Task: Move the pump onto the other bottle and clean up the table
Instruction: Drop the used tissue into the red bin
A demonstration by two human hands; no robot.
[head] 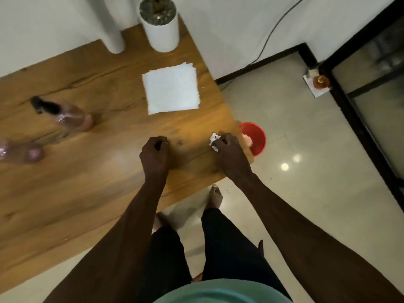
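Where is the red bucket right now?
In the head view, the red bucket sits on the floor by the wooden table at its right edge, just beyond the right hand, which holds a crumpled tissue.

Counts on and beside the desk (91,193)

Two bottles (72,115) (20,153), one napkin stack (171,91), one crumpled tissue (213,139), one red bin (256,137), one plant pot (160,27).

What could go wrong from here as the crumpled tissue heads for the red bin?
1. The right hand grips the crumpled tissue near the table's corner, but the red bin is partly hidden behind that edge; a drop could miss and land on the floor.
2. Scraps poke out of the fist and may fall short, back on the table.
3. The two bottles stand near the left edge; a wide sweep might topple them.
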